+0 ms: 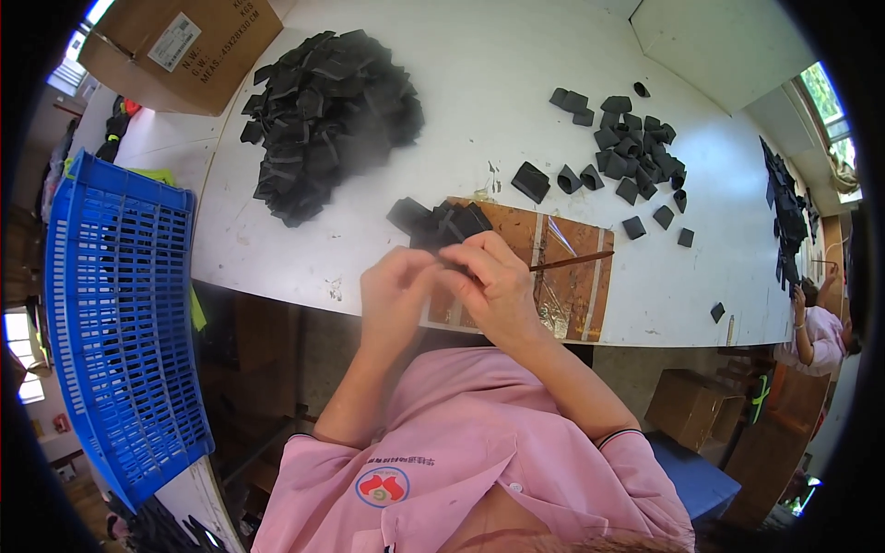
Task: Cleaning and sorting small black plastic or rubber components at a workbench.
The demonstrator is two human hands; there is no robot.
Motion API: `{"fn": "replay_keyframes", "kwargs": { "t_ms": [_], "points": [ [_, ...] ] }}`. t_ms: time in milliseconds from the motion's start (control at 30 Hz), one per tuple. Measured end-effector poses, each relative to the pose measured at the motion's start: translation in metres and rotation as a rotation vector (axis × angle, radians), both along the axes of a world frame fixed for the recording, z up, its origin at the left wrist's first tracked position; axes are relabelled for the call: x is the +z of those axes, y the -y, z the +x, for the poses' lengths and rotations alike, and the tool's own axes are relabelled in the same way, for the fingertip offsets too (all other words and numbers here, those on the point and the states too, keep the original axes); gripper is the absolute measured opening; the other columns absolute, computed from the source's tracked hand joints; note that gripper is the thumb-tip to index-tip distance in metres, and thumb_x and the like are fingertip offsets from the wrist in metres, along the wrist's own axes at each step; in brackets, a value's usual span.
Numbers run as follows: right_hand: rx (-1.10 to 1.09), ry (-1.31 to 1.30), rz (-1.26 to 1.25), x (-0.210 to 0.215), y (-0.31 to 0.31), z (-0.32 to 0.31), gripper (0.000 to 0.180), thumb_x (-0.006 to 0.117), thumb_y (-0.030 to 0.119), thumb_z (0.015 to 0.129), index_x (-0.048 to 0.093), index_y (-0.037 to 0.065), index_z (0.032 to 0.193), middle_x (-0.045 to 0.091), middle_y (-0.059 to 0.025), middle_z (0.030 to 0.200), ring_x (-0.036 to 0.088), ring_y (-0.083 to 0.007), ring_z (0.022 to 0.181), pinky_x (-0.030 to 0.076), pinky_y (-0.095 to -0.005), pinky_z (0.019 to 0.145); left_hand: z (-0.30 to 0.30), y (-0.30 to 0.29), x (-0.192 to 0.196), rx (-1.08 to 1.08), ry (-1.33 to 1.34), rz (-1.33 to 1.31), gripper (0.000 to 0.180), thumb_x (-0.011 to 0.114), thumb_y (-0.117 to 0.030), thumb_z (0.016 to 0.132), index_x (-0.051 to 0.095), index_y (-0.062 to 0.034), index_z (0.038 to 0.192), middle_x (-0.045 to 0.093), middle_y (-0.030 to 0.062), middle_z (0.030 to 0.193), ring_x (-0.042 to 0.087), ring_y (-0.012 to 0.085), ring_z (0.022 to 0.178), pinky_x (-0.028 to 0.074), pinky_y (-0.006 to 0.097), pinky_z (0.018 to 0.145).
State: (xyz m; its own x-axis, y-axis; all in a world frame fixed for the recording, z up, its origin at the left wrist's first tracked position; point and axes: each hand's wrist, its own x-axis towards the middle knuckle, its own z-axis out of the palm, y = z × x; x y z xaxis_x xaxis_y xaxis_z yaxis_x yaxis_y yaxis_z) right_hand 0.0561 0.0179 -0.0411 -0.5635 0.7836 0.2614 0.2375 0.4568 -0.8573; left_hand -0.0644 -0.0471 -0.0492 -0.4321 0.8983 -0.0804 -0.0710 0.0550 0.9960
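— Hands first: where?

— Left hand (395, 288) and right hand (489, 284) raised together at the near edge of the white table (516, 83), fingertips meeting over a small black fabric piece (449, 261). Both grips pinched shut on that piece, left from its left side, right from above and to the right.

— Lying which way?

— Mostly hidden by fingers; long axis impossible to tell. Just beyond the knuckles, touching distance: small stack of black fabric pieces (441, 221) on a brown wooden board (562, 267). Right hand slightly nearer that stack.

— Anything else close?

— Thin brown stick (572, 261) on the board, pointing right from the right hand. Far left: large heap of black fabric pieces (323, 120). Far right: scattered folded black pieces (631, 152). Blue plastic crate (115, 323) beside the table's left.
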Motion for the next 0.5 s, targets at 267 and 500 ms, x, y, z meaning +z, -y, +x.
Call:
{"fn": "replay_keyframes", "kwargs": {
  "t_ms": [267,500],
  "points": [
    [-0.081,0.071,0.448,-0.002,0.008,0.005,0.010,0.060,0.000,0.068,0.055,0.002,0.077,0.048,-0.0090,0.074,0.050,-0.0243,0.064,0.042,-0.0319,0.054,0.032,-0.001,-0.002,0.256,-0.234,0.084,0.006,0.054,0.000,0.080,0.052,0.0008,0.085,0.054,0.0014,0.060,0.046,0.0050,0.044,0.035,0.016,0.039],
    [-0.263,-0.067,-0.064,0.007,0.015,0.037,0.004,0.057,0.000,0.072,0.055,0.000,0.075,0.049,-0.0045,0.068,0.045,-0.0149,0.050,0.038,-0.0263,0.045,0.028,-0.001,0.017,-0.282,1.148,0.069,0.018,0.055,0.007,0.073,0.052,0.0009,0.090,0.056,0.0054,0.076,0.041,0.0024,0.044,0.030,0.016,0.038]
  ]
}}
